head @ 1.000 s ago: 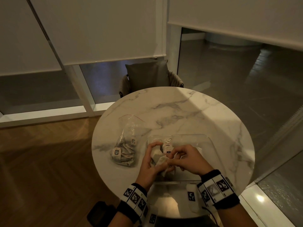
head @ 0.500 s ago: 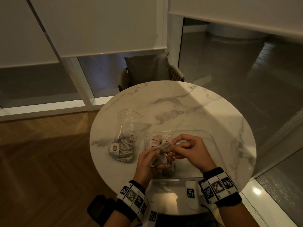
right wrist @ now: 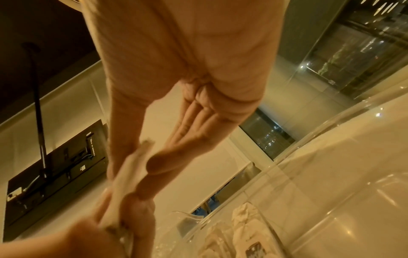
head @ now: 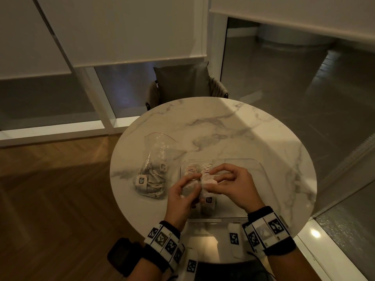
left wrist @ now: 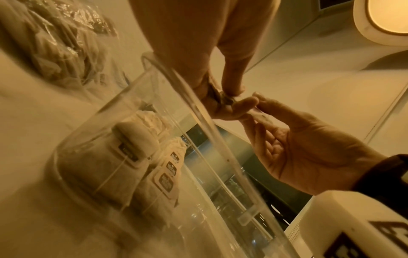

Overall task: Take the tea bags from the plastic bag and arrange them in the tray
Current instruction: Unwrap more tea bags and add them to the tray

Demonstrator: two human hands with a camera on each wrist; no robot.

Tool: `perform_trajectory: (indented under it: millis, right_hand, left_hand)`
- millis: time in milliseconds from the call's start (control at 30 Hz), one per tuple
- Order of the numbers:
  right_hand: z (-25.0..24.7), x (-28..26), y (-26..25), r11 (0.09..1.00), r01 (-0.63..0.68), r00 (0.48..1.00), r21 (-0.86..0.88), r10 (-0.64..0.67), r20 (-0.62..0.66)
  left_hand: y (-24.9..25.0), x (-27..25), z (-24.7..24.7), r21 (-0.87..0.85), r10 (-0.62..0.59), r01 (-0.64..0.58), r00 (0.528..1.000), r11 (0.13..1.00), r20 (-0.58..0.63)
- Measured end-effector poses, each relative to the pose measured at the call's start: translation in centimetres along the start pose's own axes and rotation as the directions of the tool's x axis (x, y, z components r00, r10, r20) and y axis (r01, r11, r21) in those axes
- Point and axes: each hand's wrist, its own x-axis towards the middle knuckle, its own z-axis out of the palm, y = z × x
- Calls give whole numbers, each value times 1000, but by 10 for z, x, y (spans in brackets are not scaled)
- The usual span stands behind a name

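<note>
- Fingers of your left hand (head: pixel 183 192) and right hand (head: pixel 233 184) are both pinched on one tea bag (head: pixel 207 184), held between them just above the tray (head: pixel 263 171).
- Your right thumb and forefinger nip the bag's upper edge; your left thumb and fingers curl round its lower part.
- Compared with half a second ago, your hands sit much the same over the tray's left half, with the bag pulled a little more upright between them.
- Below your hands, more tea bags (left wrist: pixel 123 167) lie side by side in the clear tray, tags up, along its left end.
- Left of the tray and apart from it, the plastic bag (head: pixel 154 175) lies on the marble table (head: pixel 233 128) with tea bags inside, where it was before.
</note>
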Motion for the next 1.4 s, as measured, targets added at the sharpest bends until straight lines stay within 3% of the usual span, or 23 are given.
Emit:
perform_trajectory:
  millis: [267,400,533,667,867,1000,1133,1267,1333,1400]
  right_hand:
    - [4,-2,2,994,33,999,-108,-35,-20]
    - [8,-5,-2,997,-16,997,-77,22,77]
    - [7,-6,-3,992,-2,1000,-126,2,4]
    - [9,-6,-3,993,13,997,-113,-5,72]
    - [8,0,-5,993,21,998,-117,-28,-64]
    - [6,11,-19,975,54,999,-217,-52,13]
    - [7,23,-38,952,76,994,-295,-51,94]
    - [-5,43,-48,832,169,968,-529,-39,248]
    - [-12,56,-44,696,220,919,-684,87,384]
    - [-14,67,-37,582,267,831,-768,265,490]
  left_hand:
    - [0,-1,6,-54,-14,10,997,999,-75]
    - [0,-2,9,6,-15,16,995,1000,-99]
    - [1,-3,9,28,-41,43,997,999,-68]
    - [1,-3,9,30,-49,52,995,998,-86]
    - [5,-3,9,-41,-102,98,990,994,-100]
    - [14,0,8,-29,-116,115,992,993,-48]
    - [21,4,-2,62,-63,70,992,996,-108]
    - [32,5,-22,57,-75,85,983,995,-167]
    - [34,4,-32,82,-87,103,979,991,-183]
    - [33,4,-39,133,-67,95,977,987,-202]
